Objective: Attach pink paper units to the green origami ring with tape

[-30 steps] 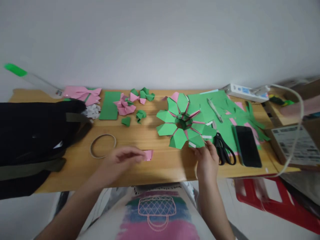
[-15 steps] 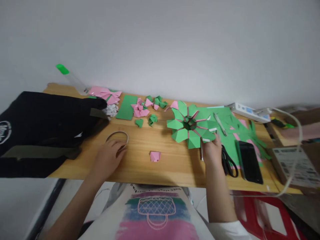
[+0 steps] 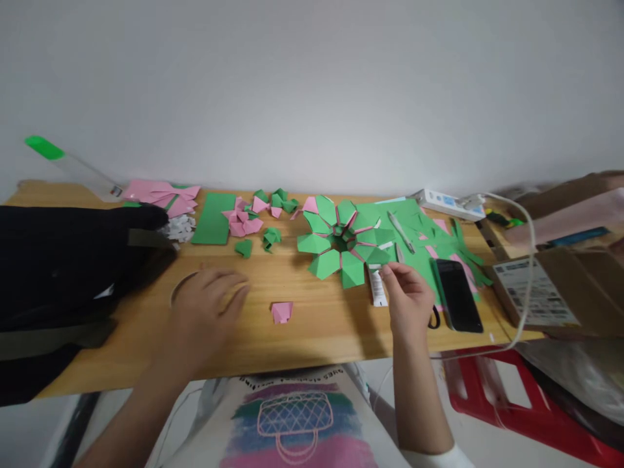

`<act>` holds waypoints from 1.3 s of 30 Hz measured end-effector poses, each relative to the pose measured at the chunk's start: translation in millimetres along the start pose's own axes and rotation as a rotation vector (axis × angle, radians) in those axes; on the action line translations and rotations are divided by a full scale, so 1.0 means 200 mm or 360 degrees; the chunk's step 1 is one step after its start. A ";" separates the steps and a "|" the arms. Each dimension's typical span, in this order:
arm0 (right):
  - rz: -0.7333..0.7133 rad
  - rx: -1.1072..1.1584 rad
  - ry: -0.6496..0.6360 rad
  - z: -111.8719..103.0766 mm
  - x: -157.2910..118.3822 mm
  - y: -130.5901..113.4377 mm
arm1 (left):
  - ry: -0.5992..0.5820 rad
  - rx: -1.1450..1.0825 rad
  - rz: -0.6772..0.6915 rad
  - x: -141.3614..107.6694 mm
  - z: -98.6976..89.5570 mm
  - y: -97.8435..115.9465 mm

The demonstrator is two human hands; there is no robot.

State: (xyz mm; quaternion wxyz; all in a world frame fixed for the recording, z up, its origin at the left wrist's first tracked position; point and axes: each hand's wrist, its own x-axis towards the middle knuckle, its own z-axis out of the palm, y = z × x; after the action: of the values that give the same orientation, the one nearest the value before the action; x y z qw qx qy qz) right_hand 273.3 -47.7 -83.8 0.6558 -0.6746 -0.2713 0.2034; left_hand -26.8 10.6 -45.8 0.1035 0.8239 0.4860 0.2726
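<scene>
My left hand (image 3: pixel 209 312) hovers over the left part of the table, slightly blurred, its fingers apart and nothing in them. Partly hidden beneath it is a thin round ring (image 3: pixel 178 286). My right hand (image 3: pixel 410 299) is closed in a pinch beside a white printed tube (image 3: pixel 377 286); whatever is between the fingertips is too small to make out. Just left of the tube stands a green and pink folded-paper flower (image 3: pixel 351 268) with a hollow centre. Between my hands lies a small folded pink paper piece (image 3: pixel 282 312).
Folded pink pieces (image 3: pixel 242 220), folded green pieces (image 3: pixel 272 239) and a green sheet (image 3: pixel 212 220) lie at the back. To the right are green scraps (image 3: pixel 429 224), a pen (image 3: pixel 400 232), a phone (image 3: pixel 457 296), scissors partly hidden (image 3: pixel 435 317) and a power strip (image 3: pixel 451 204). A black bag (image 3: pixel 73 260) covers the left end.
The view has shifted to the right. My right hand has come away from the flower's edge, leaving the tube on the table. My left hand has lifted and spread over the ring.
</scene>
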 end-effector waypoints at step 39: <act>-0.0565 -0.0635 -0.0236 -0.13 -0.18 -0.11 | -0.0574 -0.0092 -0.0390 -0.23 0.00 -0.17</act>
State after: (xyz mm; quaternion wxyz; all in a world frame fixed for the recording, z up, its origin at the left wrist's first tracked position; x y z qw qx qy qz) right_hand 260.5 -90.2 -63.6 0.5137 -0.7155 -0.4672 0.0768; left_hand -69.8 -11.3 -77.2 0.2448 0.7907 0.5482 0.1200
